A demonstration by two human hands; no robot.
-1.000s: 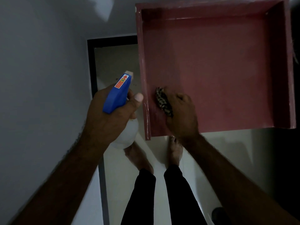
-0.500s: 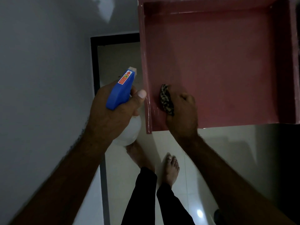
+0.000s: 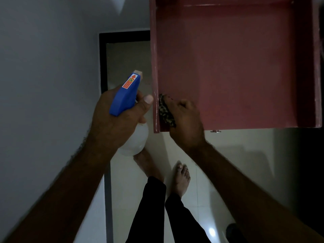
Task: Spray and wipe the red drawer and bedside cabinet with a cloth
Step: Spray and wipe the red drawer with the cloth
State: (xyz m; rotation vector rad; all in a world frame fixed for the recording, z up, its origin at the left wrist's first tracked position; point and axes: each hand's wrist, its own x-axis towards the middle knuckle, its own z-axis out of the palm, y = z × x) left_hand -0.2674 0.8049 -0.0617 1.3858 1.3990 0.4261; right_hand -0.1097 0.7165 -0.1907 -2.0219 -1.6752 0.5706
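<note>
The red drawer [image 3: 236, 67] is pulled out and fills the upper right of the head view, its inside facing me. My right hand [image 3: 185, 121] presses a dark patterned cloth [image 3: 165, 111] into the drawer's near left corner, against the left wall. My left hand [image 3: 119, 120] grips a spray bottle [image 3: 128, 95] with a blue head and white body just left of the drawer, nozzle pointing away from me. The bedside cabinet itself is not clearly visible.
A grey wall [image 3: 43, 85] runs along the left. A black-framed dark opening [image 3: 126, 58] lies beyond the bottle. My bare feet [image 3: 180, 178] stand on pale glossy floor tiles [image 3: 228, 172] under the drawer. A small metal fitting [image 3: 215, 131] shows at the drawer's near edge.
My right hand has slid the cloth leftward, now tight against the drawer's left wall. The left hand and bottle stay beside the drawer. My feet have shifted.
</note>
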